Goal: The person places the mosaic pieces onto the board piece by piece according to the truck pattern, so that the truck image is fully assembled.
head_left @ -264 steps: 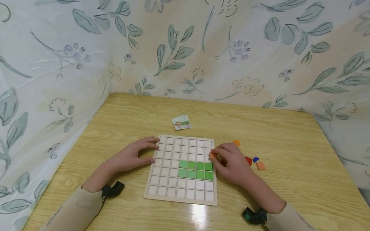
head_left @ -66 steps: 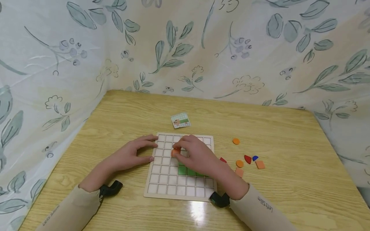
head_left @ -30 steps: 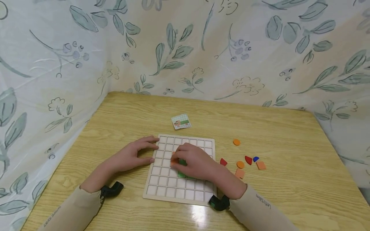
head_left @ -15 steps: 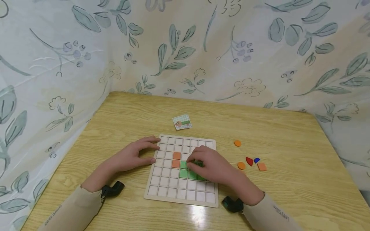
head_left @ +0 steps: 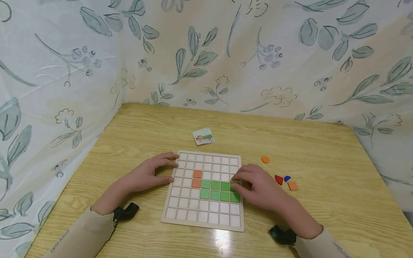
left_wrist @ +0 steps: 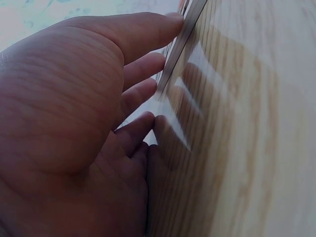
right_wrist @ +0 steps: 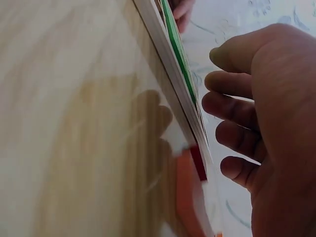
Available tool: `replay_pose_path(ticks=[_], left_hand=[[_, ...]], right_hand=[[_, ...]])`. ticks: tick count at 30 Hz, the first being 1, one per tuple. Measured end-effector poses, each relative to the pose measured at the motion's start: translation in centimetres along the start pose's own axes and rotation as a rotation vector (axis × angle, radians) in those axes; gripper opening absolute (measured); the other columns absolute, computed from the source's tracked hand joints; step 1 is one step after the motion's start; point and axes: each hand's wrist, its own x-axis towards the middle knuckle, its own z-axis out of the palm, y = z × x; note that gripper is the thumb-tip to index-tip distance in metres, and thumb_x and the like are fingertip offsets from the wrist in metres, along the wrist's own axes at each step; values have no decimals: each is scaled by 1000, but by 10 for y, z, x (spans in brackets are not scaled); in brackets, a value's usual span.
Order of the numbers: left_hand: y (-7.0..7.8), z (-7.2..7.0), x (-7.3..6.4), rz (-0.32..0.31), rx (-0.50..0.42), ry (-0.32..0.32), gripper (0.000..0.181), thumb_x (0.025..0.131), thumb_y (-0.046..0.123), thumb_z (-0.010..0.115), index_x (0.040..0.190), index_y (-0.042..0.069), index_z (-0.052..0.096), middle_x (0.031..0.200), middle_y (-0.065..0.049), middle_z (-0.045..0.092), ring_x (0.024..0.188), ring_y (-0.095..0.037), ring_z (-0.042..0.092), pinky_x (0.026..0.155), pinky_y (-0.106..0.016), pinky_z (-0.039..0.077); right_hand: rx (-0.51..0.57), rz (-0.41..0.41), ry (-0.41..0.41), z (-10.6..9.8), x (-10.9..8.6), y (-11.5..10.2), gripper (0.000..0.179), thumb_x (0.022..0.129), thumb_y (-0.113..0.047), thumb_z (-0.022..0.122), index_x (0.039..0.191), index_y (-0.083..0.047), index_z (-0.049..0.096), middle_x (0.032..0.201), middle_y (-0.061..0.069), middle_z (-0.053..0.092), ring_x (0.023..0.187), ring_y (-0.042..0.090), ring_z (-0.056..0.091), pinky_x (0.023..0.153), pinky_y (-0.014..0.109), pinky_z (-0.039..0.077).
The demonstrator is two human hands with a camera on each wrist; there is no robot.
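My left hand (head_left: 146, 175) rests with spread fingers at the left rim of the square wooden grid board (head_left: 193, 223); its fingertips touch the rim in the left wrist view. Two rows of green tiles (head_left: 215, 195) lie in the board's cells. Beside their left end, two orange square tiles (head_left: 197, 174) sit one above the other. My right hand (head_left: 259, 188) hovers over the board's right edge with loosely bent fingers and holds nothing. Below those fingers, the right wrist view shows an orange tile (right_wrist: 186, 195) and a red piece (right_wrist: 198, 163) on the table.
A small picture card (head_left: 203, 136) lies behind the board. To the right on the wooden table are an orange disc (head_left: 265, 159), a red quarter piece (head_left: 279, 180), a blue half disc (head_left: 287, 178) and an orange square (head_left: 293, 185). A patterned cloth (head_left: 213, 64) hangs behind.
Two orange squares have come onto the board. My right hand let go of the second and moved right, over the board's right edge. The left hand stays at the left rim.
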Motion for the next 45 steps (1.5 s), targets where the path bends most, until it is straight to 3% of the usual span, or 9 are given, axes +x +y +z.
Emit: replay_pose_path(ticks=[5,13,22,29,38,45], left_hand=[[2,-1,0,3,1,-1,45,99,29,86,141,21,72,169,2,46,163,-29,31,127,-61,31],[2,0,2,12,11,-2,46,99,29,85,142,21,72,169,2,46,163,-30,30,127,-61,29],[3,1,2,2,3,-5,45,99,29,85,142,21,72,170,3,45,163,-28,31,127,-59,30],[3,1,3,7,2,-8,46,99,27,86,142,20,72,170,2,46,163,-29,31,127,-60,30],[1,0,1,10,11,-2,45,99,29,86,141,21,72,169,2,46,162,-28,32,127,-60,30],[0,0,0,12,7,-4,45,99,30,85,141,21,72,170,1,46,162,-30,31,127,-61,30]], right_hand=[[-77,-26,62,-8,-12,10,15,92,-21,90,105,-18,83,95,-13,70,83,8,57,72,30,51],[-112,-113,114,-18,-32,21,20,85,-16,92,102,-20,82,98,-14,74,89,7,66,83,38,53],[-82,-160,67,-25,-51,30,29,83,-17,92,109,-23,82,110,-16,72,101,7,65,91,30,46],[-49,-227,96,-30,-63,31,35,78,-13,93,107,-27,79,106,-18,71,95,4,62,88,24,42],[-69,-158,69,-28,-63,34,26,83,-11,92,102,-26,81,102,-19,71,92,5,64,87,26,44],[-107,-137,112,-25,-62,38,26,81,-13,96,98,-26,81,99,-19,72,88,3,58,81,21,43]])
